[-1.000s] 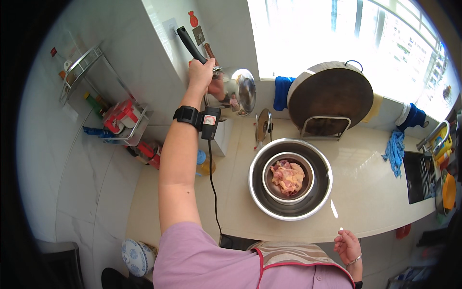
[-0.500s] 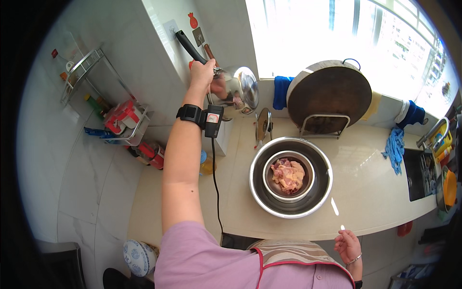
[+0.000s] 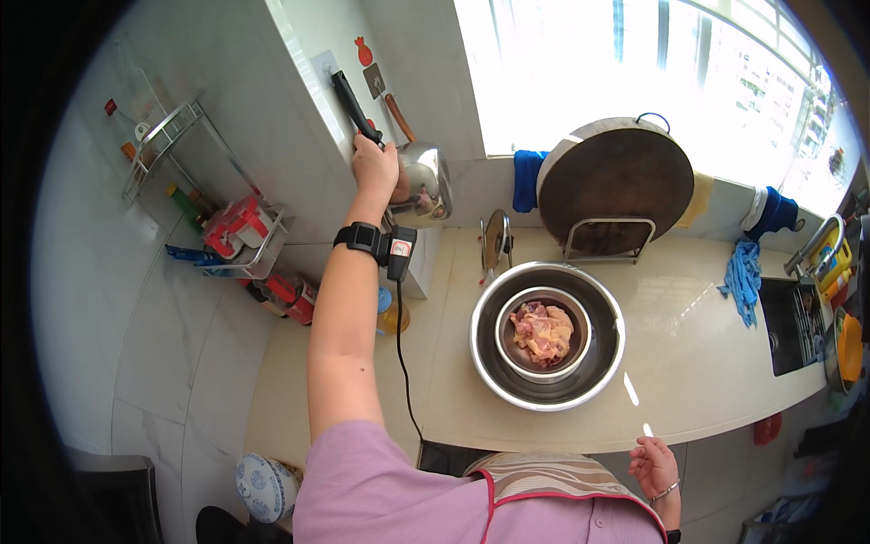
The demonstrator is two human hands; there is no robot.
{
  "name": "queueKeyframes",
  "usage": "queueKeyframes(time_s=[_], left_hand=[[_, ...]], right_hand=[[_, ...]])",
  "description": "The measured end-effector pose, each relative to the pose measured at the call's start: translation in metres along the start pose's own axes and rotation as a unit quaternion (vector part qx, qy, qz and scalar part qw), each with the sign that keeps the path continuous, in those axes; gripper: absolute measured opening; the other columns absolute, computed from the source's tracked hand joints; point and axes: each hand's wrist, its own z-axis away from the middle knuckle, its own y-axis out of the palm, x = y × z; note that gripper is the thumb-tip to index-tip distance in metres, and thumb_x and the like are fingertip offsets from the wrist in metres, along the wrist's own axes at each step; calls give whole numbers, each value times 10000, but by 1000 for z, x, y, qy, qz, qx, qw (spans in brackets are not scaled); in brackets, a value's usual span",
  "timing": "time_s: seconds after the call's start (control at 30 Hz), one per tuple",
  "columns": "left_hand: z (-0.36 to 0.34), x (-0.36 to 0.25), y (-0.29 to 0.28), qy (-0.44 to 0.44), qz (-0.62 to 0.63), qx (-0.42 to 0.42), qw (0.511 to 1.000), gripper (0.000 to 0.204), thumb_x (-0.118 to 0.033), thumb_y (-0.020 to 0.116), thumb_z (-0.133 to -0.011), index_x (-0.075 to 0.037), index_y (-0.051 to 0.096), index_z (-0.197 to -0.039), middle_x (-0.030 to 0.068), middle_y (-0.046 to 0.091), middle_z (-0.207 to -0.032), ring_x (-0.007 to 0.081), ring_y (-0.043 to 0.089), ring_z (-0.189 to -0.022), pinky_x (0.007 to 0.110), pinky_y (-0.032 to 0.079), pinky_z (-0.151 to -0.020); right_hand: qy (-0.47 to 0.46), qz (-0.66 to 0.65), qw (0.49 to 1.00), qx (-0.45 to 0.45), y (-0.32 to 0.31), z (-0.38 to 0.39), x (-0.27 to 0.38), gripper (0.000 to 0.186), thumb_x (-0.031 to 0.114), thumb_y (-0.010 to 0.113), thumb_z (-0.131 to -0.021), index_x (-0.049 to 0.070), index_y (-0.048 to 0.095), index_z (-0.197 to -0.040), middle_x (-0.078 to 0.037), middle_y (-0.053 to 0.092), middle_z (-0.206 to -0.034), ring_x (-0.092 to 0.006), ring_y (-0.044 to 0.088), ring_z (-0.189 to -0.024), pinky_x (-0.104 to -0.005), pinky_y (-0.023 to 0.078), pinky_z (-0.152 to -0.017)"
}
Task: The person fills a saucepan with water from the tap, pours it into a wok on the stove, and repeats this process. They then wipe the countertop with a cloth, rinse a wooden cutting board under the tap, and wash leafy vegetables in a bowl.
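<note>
Up at the left wall, my left hand (image 3: 374,170) is wrapped round the black handle (image 3: 356,104) of a shiny metal saucepan (image 3: 424,184). The handle points up and to the left, and the saucepan is above the counter. My right hand (image 3: 654,467) is low at the counter's front edge, its fingers loosely curled and apart, with no held thing visible. A small white patch (image 3: 647,430) shows at its fingertips; I cannot tell if it is light or an object. A metal bowl of raw meat pieces (image 3: 544,334) sits inside a larger metal basin (image 3: 485,358) on the counter.
Behind the basin stand a lid (image 3: 496,240) and a large round dark board (image 3: 616,186) in a metal rack. A wire shelf (image 3: 245,258) with jars and bottles hangs at the left. To the right are a blue cloth (image 3: 743,281) and a sink (image 3: 787,331). A cable (image 3: 402,363) trails from my left wrist.
My left hand has moved slightly down and left, and the saucepan has shifted left and turned toward the wall. My right hand has barely moved.
</note>
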Motion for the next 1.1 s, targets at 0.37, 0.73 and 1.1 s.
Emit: queueKeyframes(time_s=[0.37, 0.73, 1.1], left_hand=[[52, 32, -29, 283, -131, 17, 950, 186, -113, 538, -856, -6, 591, -998, 173, 605, -993, 355, 548, -995, 434, 422, -887], [88, 87, -18, 282, -132, 11, 950, 269, -129, 568, -913, 7, 565, -1144, 176, 615, -1122, 342, 579, -1023, 397, 447, -884], [272, -73, -73, 209, -39, -66, 975, 279, -151, 560, -929, -39, 577, -1184, 91, 613, -1195, 256, 577, -1067, 353, 446, -877]], right_hand=[[40, 81, 995, -34, 2, 3, 7, 211, 225, 591, -921, 54, 596, -1046, -47, 644, -795, -103, 593, -595, -246, 501, -523], [75, 103, 991, -32, -13, 18, 4, 204, 252, 597, -905, 77, 573, -1009, -39, 638, -773, -100, 581, -574, -241, 487, -500], [-2, 17, 999, -31, -153, 93, 30, 241, 245, 585, -928, 42, 542, -1050, -57, 628, -810, -89, 579, -584, -219, 486, -514]])
